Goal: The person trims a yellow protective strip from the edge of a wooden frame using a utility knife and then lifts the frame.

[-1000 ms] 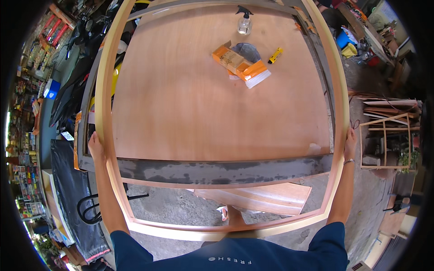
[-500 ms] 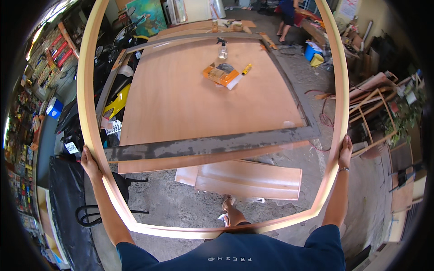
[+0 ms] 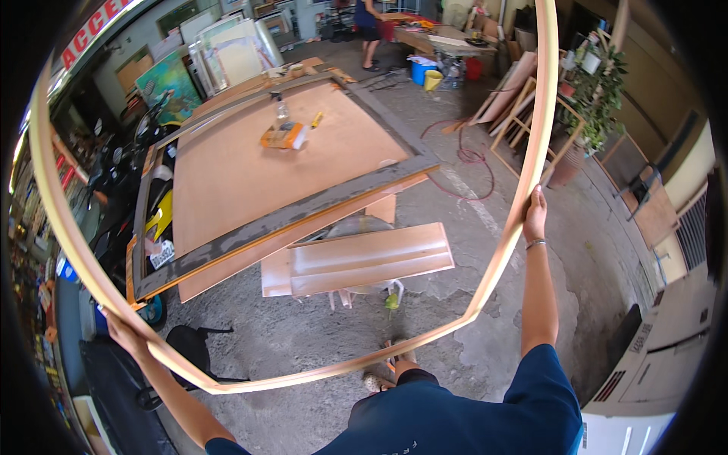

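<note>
A large pale wooden frame is held up in front of me, its near rail close to my body. My left hand is closed around its left side rail. The right side rail is gripped by my right hand, which has a bracelet at the wrist. Beyond the frame lies a plywood sheet with a larger grey-patched frame around it. On the sheet are an orange packet, a clear spray bottle and a small yellow tool.
A wooden board rests on a low support just ahead. Motorcycles stand at the left. Wooden frames, a potted plant and a red hose are at the right. Another person stands at the back.
My view has turned to the right, so the plywood sheet and board sit further left. The held frame now slants, its left side lower than its right. Both hands keep their grip.
</note>
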### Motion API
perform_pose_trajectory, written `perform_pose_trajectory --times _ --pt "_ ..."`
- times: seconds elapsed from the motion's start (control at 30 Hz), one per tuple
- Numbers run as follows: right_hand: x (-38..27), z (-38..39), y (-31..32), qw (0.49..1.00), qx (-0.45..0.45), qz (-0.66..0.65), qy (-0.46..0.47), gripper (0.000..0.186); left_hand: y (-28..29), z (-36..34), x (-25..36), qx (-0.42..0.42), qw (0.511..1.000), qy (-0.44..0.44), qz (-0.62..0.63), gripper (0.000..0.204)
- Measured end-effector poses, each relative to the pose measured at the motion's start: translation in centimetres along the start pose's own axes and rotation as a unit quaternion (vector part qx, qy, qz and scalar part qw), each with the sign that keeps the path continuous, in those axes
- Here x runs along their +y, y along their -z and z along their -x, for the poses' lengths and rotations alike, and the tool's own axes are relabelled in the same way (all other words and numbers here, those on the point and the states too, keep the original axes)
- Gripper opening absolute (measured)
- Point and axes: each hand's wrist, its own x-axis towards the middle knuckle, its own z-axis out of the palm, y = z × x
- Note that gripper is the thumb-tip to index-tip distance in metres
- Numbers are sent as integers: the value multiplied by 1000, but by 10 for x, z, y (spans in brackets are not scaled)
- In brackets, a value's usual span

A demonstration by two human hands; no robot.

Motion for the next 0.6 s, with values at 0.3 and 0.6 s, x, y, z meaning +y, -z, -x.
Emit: perform_pose_trajectory --times 0.3,0.6 --pt "30 45 124 981 46 -112 -149 42 -40 6 147 -51 993 -104 -38 56" --pt "131 84 247 937 -1 -230 -264 47 -168 156 357 4 980 -153 -130 59"
